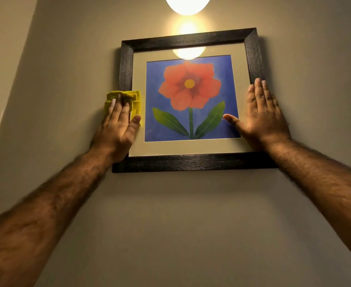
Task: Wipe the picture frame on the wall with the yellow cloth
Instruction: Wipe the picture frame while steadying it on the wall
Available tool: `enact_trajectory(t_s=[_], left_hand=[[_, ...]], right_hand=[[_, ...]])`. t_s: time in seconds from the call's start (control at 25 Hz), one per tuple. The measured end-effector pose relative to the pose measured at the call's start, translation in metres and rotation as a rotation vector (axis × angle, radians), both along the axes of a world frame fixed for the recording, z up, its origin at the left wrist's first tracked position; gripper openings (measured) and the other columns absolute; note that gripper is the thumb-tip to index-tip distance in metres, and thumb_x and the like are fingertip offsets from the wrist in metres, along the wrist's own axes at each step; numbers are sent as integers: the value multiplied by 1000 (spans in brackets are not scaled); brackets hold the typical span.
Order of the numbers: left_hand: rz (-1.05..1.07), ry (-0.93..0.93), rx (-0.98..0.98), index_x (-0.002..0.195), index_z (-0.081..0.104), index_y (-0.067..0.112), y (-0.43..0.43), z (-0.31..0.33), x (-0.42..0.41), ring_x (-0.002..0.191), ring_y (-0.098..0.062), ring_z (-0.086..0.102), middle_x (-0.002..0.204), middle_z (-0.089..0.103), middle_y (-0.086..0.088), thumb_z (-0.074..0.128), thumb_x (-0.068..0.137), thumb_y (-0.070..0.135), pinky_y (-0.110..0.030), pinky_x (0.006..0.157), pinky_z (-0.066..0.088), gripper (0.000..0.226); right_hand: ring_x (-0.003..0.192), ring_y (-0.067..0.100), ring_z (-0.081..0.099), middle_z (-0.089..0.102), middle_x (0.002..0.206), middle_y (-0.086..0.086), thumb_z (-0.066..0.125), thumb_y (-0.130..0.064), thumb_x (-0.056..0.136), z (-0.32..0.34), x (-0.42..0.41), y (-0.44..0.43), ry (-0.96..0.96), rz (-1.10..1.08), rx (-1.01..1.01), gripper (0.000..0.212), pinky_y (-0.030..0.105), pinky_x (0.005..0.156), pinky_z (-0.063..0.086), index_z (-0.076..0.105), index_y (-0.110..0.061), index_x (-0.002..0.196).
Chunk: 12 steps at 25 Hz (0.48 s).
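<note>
A dark wooden picture frame [188, 163] hangs on the beige wall, holding a red flower print on blue with a cream mat. The folded yellow cloth [136, 101] lies against the frame's left side at mid height. My left hand [116, 129] presses flat on the cloth, fingers pointing up, covering its lower part and that stretch of the frame. On the frame's right side my right hand [260, 117] rests flat, fingers together over the wood and thumb spread onto the glass. It holds nothing.
A bright round wall lamp [188, 4] glows just above the frame, and its glare reflects in the glass near the top. A wall corner runs down the far left. Bare wall spreads below and to both sides of the frame.
</note>
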<state>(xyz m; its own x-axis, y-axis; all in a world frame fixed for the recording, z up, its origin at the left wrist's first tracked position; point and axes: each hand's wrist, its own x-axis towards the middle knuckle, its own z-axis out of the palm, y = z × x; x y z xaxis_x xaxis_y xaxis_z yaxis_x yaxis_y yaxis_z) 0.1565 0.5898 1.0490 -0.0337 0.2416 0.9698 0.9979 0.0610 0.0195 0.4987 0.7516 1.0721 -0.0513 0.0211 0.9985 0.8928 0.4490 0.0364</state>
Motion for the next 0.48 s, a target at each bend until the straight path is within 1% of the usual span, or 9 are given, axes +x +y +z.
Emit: enact_trajectory(t_s=[0.08, 0.12, 0.16, 0.24, 0.32, 0.36, 0.44, 0.48], left_hand=[[-98, -24, 2, 157, 29, 8, -16, 10, 0, 159, -21, 12, 170, 16, -9, 16, 96, 50, -34, 129, 10, 75], [-127, -40, 22, 154, 39, 11, -26, 15, -1, 156, -23, 24, 167, 27, -8, 19, 96, 47, -33, 126, 20, 71], [-128, -51, 49, 148, 49, 14, -35, 19, -1, 150, -25, 37, 163, 38, -6, 26, 96, 45, -33, 121, 30, 65], [-65, -58, 101, 136, 63, 18, -50, 29, 1, 133, -29, 56, 150, 57, -3, 48, 96, 36, -38, 111, 45, 47], [3, -75, 102, 129, 69, 19, -57, 41, 4, 123, -30, 63, 139, 66, -6, 67, 90, 23, -42, 106, 52, 39], [-20, -115, 99, 126, 71, 17, -58, 47, 3, 121, -29, 64, 135, 69, -7, 72, 88, 20, -41, 105, 52, 38], [-139, -197, 103, 117, 75, 13, -58, 54, 3, 118, -23, 66, 128, 72, -7, 79, 83, 18, -34, 103, 52, 35], [-167, -214, 115, 114, 76, 13, -58, 57, 2, 116, -22, 67, 126, 73, -8, 81, 80, 18, -31, 99, 52, 35]], right_hand=[[159, 28, 2, 2, 170, 17, 23, -83, 84, 0, 0, 1, 3, 2, 6, 113, 43, 129, 7, 8, 0, 159], [159, 28, 3, 2, 170, 18, 23, -83, 84, 0, 0, 1, 6, 7, 12, 113, 43, 129, 8, 9, 0, 159], [159, 28, 3, 3, 170, 18, 24, -83, 84, 0, -1, 1, 6, 13, 16, 113, 43, 129, 8, 9, 1, 159], [159, 29, 3, 3, 170, 18, 24, -82, 85, 0, -1, 2, 5, 14, 21, 113, 42, 129, 7, 9, 1, 159], [159, 29, 3, 3, 170, 18, 24, -82, 84, 0, 0, 2, 4, 14, 23, 113, 43, 129, 7, 9, 1, 159], [159, 29, 3, 3, 170, 19, 24, -82, 84, 0, -1, 1, 3, 16, 24, 113, 43, 129, 7, 9, 1, 159], [159, 29, 4, 3, 170, 19, 25, -82, 84, 0, -1, 1, 4, 19, 26, 113, 44, 129, 8, 9, 1, 159], [159, 30, 4, 3, 170, 19, 25, -81, 84, 0, -1, 0, 3, 22, 24, 113, 44, 129, 8, 9, 1, 159]])
